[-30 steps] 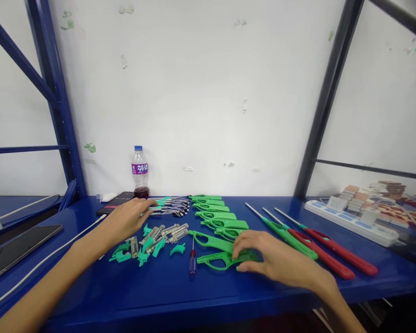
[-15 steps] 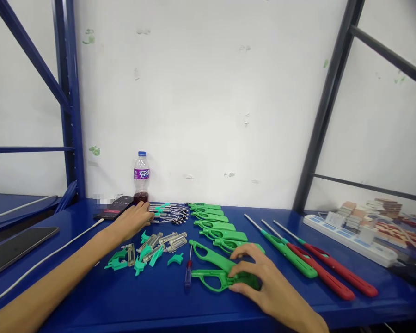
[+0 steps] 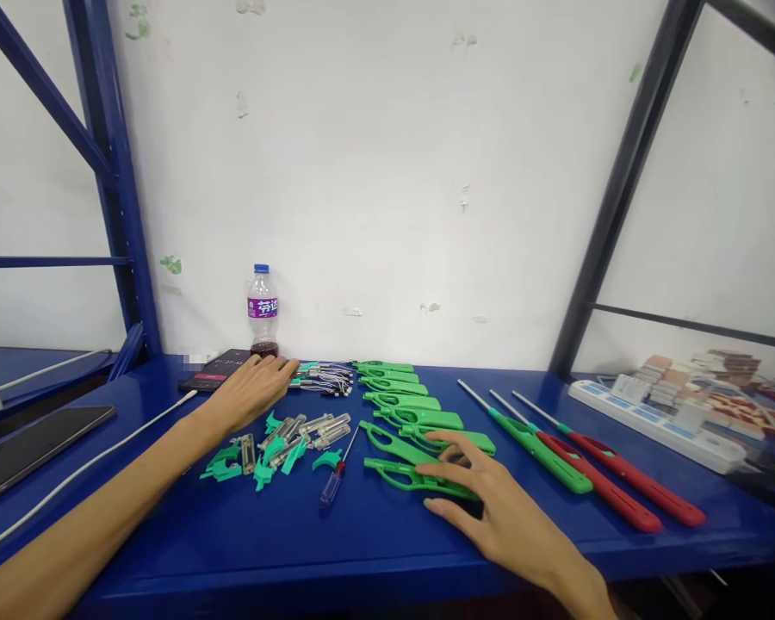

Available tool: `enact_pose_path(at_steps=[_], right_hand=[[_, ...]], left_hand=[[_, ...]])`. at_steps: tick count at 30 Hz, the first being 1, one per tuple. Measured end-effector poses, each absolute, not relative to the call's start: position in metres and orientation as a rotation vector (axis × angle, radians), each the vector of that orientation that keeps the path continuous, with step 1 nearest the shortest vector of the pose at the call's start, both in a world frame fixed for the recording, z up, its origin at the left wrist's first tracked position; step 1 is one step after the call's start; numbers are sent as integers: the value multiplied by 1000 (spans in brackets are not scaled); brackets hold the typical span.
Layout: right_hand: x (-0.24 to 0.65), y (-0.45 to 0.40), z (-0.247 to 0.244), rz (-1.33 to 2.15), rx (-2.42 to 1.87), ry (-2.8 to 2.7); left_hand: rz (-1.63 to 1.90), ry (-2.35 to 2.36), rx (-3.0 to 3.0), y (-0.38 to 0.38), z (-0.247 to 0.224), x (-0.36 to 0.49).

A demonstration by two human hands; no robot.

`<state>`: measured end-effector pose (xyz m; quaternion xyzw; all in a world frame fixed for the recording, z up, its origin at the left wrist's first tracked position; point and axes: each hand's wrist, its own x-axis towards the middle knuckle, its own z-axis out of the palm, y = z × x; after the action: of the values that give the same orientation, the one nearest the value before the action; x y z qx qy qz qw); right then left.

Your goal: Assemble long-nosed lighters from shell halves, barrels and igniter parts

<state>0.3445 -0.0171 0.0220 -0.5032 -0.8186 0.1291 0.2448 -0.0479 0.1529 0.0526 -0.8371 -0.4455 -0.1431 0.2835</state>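
Note:
My left hand (image 3: 258, 389) reaches over the back left of the table, on the metal tubes with thin wires (image 3: 323, 377). Its fingers bend downward and their tips are hidden, so I cannot see whether they grip a tube. At the front, my right hand (image 3: 481, 491) has its fingers spread over the nearest green lighter casing (image 3: 393, 475), with the thumb apart below it. More green casings (image 3: 426, 418) lie in a row behind. A screwdriver (image 3: 332, 484) with a purple handle lies slanted to their left, beside teal triggers (image 3: 275, 452) and clear fuel tanks (image 3: 329, 430).
Long-necked lighters, one green (image 3: 548, 456) and two red (image 3: 610, 486), lie at the right. A white power strip (image 3: 659, 430) is beyond them. A drink bottle (image 3: 263, 314) stands by the wall; phones (image 3: 39, 452) and a white cable (image 3: 96, 465) lie left.
The view has tilted slightly down. My right hand has loosened its fingers over the nearest casing, which sits closer to the one behind. The screwdriver has turned, its handle now further left.

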Motion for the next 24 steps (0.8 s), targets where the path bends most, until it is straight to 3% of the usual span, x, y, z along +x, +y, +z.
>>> enact_pose_path(at_steps=[15,24], right_hand=[[354,-22,21,364,-1222,-2215],[357,-15,15,280,-1122,-2083]], left_hand=[[-838,-936,-2055,111,61,-21],[-916,-844,-2078,108,57,-19]])
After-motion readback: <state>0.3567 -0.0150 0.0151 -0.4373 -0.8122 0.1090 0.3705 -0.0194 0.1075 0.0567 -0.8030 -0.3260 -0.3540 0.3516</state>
